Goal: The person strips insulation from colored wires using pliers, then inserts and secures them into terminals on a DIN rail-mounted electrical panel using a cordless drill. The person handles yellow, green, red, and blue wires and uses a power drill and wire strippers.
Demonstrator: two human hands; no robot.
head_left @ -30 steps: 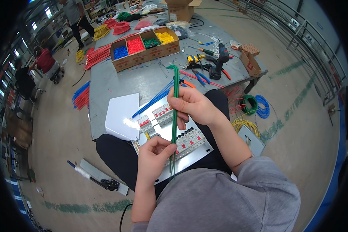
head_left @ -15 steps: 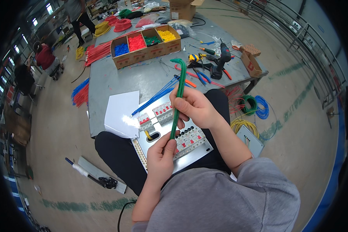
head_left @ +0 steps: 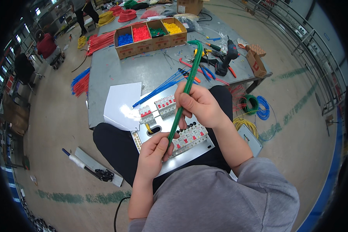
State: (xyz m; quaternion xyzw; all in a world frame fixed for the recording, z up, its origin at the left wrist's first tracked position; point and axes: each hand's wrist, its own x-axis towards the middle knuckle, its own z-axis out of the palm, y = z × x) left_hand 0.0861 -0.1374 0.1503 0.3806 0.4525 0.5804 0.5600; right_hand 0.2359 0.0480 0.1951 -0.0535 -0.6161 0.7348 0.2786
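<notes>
Both my hands grip a bundle of green wires (head_left: 189, 84), held at a slant with its bent upper ends pointing away from me. My right hand (head_left: 197, 102) pinches it around the middle. Lower down, my left hand (head_left: 155, 152) has its fingers closed around the near end. Beneath them, a metal mounting plate (head_left: 167, 167) rests on my lap, carrying a row of circuit breakers (head_left: 189, 137) with red switches and further breakers (head_left: 165, 105) toward the far side. A short yellow wire (head_left: 148, 128) comes out of an oval hole beside them.
Blue wires (head_left: 158, 91) and a white paper sheet (head_left: 121, 101) lie at the plate's far edge. On the table (head_left: 104, 73) stand a cardboard box of coloured caps (head_left: 143, 47), a cordless drill (head_left: 227, 58) and pliers (head_left: 207, 72). Wire coils (head_left: 262, 107) lie on the floor at right.
The green bundle has tilted further to the right, its bent top now higher and farther right. My left hand has shifted slightly left; both hands keep their hold.
</notes>
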